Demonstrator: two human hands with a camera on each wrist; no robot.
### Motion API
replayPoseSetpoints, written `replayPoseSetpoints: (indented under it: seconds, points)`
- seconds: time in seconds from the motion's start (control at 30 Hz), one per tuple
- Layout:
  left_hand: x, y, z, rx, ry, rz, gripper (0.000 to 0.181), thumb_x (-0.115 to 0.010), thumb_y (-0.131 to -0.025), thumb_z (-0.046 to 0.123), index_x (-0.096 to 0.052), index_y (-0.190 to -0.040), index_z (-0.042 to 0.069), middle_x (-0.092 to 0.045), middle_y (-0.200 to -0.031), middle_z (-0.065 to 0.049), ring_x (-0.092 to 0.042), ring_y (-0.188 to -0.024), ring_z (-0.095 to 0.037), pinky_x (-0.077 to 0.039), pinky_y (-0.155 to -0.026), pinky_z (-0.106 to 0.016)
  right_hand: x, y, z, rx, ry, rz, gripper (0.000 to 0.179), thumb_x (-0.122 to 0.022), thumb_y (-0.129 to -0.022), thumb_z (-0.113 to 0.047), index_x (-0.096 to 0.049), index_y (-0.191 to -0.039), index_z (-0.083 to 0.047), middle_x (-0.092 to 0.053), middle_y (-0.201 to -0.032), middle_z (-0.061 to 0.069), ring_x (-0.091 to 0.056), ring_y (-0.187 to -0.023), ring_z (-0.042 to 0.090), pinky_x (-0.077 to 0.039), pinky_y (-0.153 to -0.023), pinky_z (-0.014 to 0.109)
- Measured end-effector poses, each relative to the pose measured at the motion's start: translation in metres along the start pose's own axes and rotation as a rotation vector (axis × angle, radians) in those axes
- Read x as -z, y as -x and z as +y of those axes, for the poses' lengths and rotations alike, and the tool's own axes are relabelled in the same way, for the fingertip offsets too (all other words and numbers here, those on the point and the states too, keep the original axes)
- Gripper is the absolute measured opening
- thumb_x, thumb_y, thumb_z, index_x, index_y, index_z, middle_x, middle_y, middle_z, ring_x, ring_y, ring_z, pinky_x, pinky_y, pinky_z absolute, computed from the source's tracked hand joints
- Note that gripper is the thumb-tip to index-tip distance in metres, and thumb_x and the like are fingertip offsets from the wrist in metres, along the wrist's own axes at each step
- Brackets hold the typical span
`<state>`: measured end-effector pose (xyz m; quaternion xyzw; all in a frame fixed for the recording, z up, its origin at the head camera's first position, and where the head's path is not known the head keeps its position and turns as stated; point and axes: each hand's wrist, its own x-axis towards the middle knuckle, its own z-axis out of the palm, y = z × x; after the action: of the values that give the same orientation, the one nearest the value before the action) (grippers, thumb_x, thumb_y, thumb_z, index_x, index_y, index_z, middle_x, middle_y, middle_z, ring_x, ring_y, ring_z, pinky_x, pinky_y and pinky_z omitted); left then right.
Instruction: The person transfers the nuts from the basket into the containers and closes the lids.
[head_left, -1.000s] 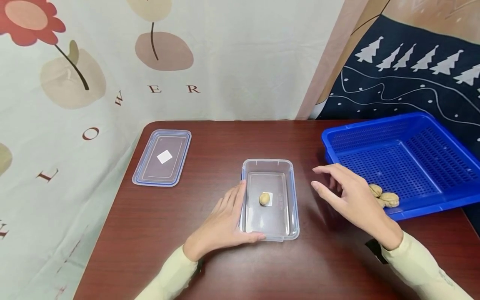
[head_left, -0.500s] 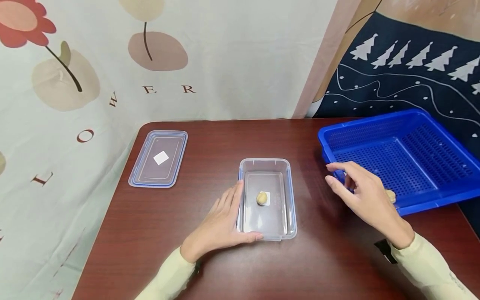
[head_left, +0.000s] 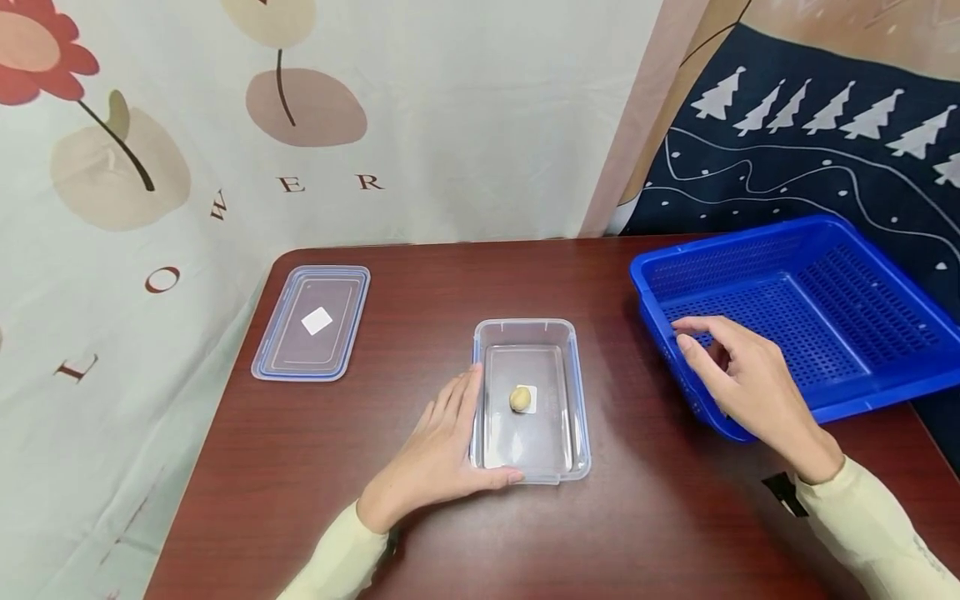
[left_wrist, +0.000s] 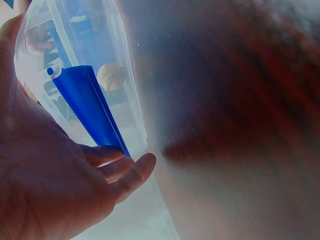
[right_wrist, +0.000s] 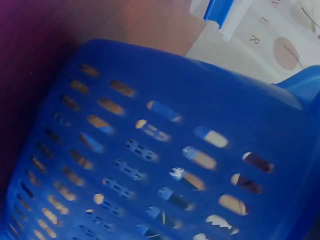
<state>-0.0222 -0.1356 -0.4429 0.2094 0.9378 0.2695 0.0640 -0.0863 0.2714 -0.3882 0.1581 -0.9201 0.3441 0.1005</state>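
A walnut (head_left: 520, 399) lies on the floor of a clear plastic container (head_left: 525, 446) at mid-table. My left hand (head_left: 427, 458) rests along the container's left side with straight fingers, its thumb laid at the front rim. The left wrist view shows those fingers at the blue side latch (left_wrist: 87, 102), with the walnut (left_wrist: 111, 76) behind the clear wall. Over the near left corner of a blue basket (head_left: 817, 342) is my right hand (head_left: 750, 379), fingers loosely bent, a gap between thumb and forefinger, nothing seen in it. It hides that part of the basket's inside.
A clear lid (head_left: 311, 329) with a blue seal and a white square lies at the table's back left. The basket's slotted wall (right_wrist: 225, 85) fills most of the right wrist view. Printed cloth (head_left: 465, 150) hangs behind the table.
My right hand has moved rightward from beside the container to over the basket, and now covers the spot where several walnuts showed. My left hand keeps its place at the container. The head view has shifted slightly.
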Motion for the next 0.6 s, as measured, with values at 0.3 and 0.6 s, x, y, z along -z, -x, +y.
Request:
replayPoseSetpoints:
  seconds: [0.3,0.6]
  points:
    - [-0.001,-0.002,0.000,0.007,0.010,-0.004,0.144,-0.082,-0.079,0.079,-0.003,-0.176,0.007,-0.026,-0.175,-0.019,-0.027,-0.160,-0.033,-0.028,-0.125,-0.057,0.002,0.001,0.015,-0.044,0.024,-0.026,0.031,-0.071,-0.109,-0.021,-0.073,-0.139,-0.017,-0.057,-0.073,-0.002,-0.050,-0.048,0.013,-0.038,-0.045,0.028]
    - [-0.001,-0.001,-0.001,0.008,0.009,-0.010,0.144,-0.081,-0.080,0.078,-0.002,-0.176,0.007,-0.024,-0.176,-0.018,-0.026,-0.160,-0.032,-0.026,-0.126,-0.057,0.010,-0.002,0.024,-0.043,0.087,-0.158,0.030,-0.070,-0.109,-0.019,-0.072,-0.137,-0.009,-0.059,-0.078,-0.001,-0.053,-0.059,0.012,-0.043,-0.050,0.030]
